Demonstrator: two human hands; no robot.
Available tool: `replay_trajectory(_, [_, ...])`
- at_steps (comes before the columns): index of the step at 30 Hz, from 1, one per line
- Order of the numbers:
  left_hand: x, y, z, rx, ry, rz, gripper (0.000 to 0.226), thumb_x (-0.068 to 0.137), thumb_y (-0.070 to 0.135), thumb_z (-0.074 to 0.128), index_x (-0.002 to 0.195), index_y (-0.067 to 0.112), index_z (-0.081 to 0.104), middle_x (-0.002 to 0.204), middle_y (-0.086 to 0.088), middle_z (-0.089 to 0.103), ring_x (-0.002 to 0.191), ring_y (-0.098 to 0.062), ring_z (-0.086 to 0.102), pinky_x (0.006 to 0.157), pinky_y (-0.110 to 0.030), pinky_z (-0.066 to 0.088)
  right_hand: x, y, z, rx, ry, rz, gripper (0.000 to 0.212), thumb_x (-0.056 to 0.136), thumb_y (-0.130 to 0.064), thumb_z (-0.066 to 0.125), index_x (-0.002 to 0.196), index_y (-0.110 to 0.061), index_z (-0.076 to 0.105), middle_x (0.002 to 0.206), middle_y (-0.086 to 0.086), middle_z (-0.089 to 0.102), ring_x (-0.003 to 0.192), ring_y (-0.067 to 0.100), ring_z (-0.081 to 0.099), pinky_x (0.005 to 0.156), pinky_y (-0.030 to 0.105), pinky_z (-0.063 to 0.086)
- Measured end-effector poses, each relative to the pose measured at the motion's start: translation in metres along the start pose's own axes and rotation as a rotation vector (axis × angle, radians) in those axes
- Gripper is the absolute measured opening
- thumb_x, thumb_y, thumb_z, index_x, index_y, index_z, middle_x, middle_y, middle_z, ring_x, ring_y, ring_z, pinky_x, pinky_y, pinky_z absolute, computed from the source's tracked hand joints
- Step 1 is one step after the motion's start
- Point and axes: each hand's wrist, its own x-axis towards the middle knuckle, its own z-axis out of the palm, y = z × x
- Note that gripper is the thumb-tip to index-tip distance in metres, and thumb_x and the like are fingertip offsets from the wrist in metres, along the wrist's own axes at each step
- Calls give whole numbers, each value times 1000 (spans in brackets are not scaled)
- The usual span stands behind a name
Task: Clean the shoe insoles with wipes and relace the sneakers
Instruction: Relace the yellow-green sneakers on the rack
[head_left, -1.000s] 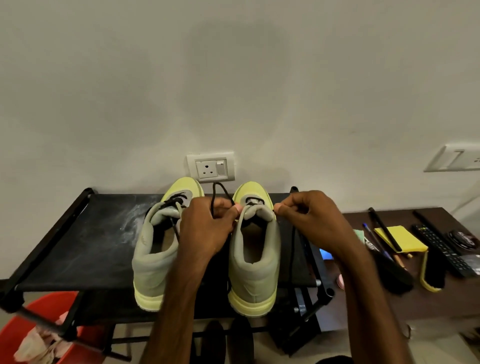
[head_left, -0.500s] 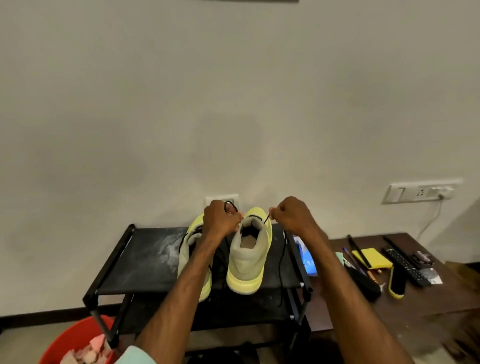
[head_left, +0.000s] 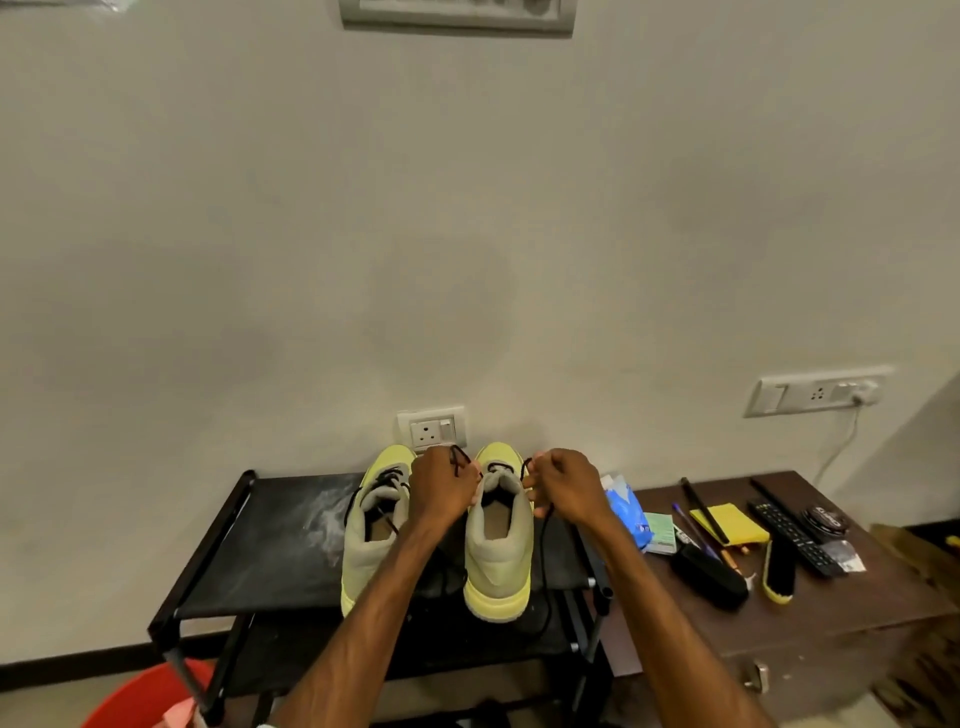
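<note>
On a black fabric rack (head_left: 270, 545), our left hand (head_left: 444, 488) and right hand (head_left: 569, 486) each pinch the black lace (head_left: 457, 460) of a yellow-green sneaker (head_left: 498, 540), mid-relacing; an even pull likely comes next.

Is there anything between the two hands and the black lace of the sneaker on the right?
Nothing visible. The left hand and the right hand each pinch the black lace, one on either side of the sneaker on the right.
</note>
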Motion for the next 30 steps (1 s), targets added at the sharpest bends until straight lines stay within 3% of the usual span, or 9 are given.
replay_trajectory(3, [4, 1, -5, -40, -22, 7, 24, 90, 19, 69, 67, 16, 72, 58, 0, 70, 52, -18, 69, 65, -40, 62, 1, -2, -2, -51, -16, -14, 34, 104, -21, 51, 85, -1, 71, 72, 9, 70, 54, 17, 64, 57, 35, 58])
replay_trajectory(7, [9, 19, -24, -140, 108, 28, 18, 90, 17, 67, 73, 12, 73, 67, 1, 73, 47, -13, 65, 53, -37, 60, 11, -24, -8, -285, 13, -58, 50, 100, -33, 52, 61, -6, 62, 60, 13, 60, 71, 39, 68, 69, 36, 51])
replay_trajectory(9, [10, 32, -36, -206, 118, 25, 16, 92, 13, 67, 79, 6, 74, 72, -4, 75, 43, -10, 62, 48, -31, 58, 10, -42, -13, -302, -1, -79, 50, 101, -33, 51, 56, -14, 58, 64, 13, 61, 75, 38, 68, 70, 35, 46])
replay_trajectory(12, [12, 52, -54, -272, 104, 65, 14, 91, 11, 68, 80, 6, 76, 73, -6, 75, 42, -8, 61, 46, -22, 53, 2, -72, -24, -293, -17, -138, 41, 104, -30, 48, 69, -20, 66, 90, 16, 74, 88, 30, 68, 81, 35, 48])
replay_trajectory(14, [14, 67, -68, -317, 103, 87, 15, 90, 11, 70, 76, 11, 76, 70, -5, 74, 45, -13, 63, 51, -27, 57, -4, -92, -31, -282, -21, -177, 37, 105, -29, 47, 77, -17, 69, 96, 16, 75, 92, 29, 68, 79, 34, 45])
replay_trajectory(19, [18, 115, -99, -393, 80, 200, 8, 89, 14, 73, 88, 10, 79, 75, -4, 76, 55, -15, 66, 64, -29, 62, -15, -147, -48, -303, 17, -315, 44, 106, -31, 49, 94, 1, 77, 93, 8, 74, 93, 27, 69, 69, 27, 41])
replay_trajectory(22, [19, 150, -114, -389, 75, 293, 10, 90, 16, 74, 93, 8, 79, 77, -3, 76, 58, -15, 68, 64, -28, 61, -17, -179, -58, -284, 56, -397, 41, 104, -34, 53, 92, -5, 80, 87, 1, 74, 91, 20, 70, 71, 22, 44])
replay_trajectory(25, [21, 183, -132, -389, 68, 347, 10, 90, 15, 74, 91, 7, 79, 76, -4, 76, 58, -15, 68, 63, -26, 61, -18, -207, -70, -170, 59, -439, 34, 100, -33, 60, 85, -11, 82, 86, 0, 78, 90, 13, 73, 81, 28, 50])
replay_trajectory(30, [25, 226, -151, -394, 59, 425, 12, 90, 15, 74, 95, 5, 78, 77, -5, 76, 61, -16, 71, 65, -26, 61, -24, -242, -85, -94, 80, -467, 25, 96, -24, 66, 83, -7, 80, 79, 1, 78, 78, 10, 75, 67, 21, 44])
